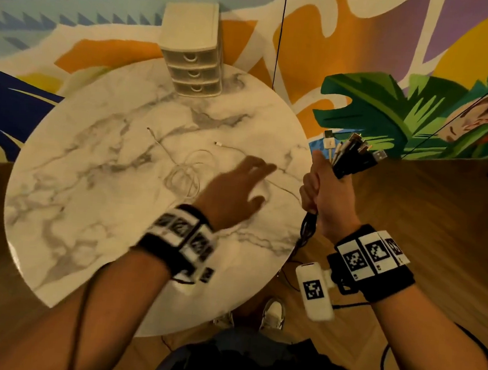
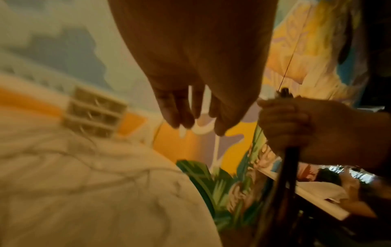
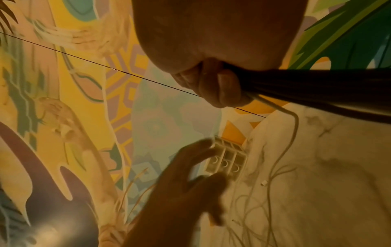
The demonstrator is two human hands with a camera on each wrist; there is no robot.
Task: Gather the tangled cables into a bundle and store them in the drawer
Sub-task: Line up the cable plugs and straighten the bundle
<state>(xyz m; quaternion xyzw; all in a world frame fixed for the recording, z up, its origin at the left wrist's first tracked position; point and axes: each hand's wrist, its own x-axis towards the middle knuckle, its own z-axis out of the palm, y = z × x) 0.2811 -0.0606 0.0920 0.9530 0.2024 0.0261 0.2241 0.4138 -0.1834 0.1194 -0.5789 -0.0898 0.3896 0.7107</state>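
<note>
Over the counter (image 1: pixel 88 200), blurred left hand (image 1: pixel 233 189) spread, contact with white cable (image 1: pixel 184 173) indeterminate; right hand (image 1: pixel 322 191) grips cable bundle (image 1: pixel 354 159), lower ends cut off.

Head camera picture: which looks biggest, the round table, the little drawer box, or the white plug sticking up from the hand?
Largest to smallest, as they look:
1. Table, by far the biggest.
2. Drawer box, though it sits farthest away, so it looks smaller than it is.
3. White plug above the right hand, tiny.
</note>
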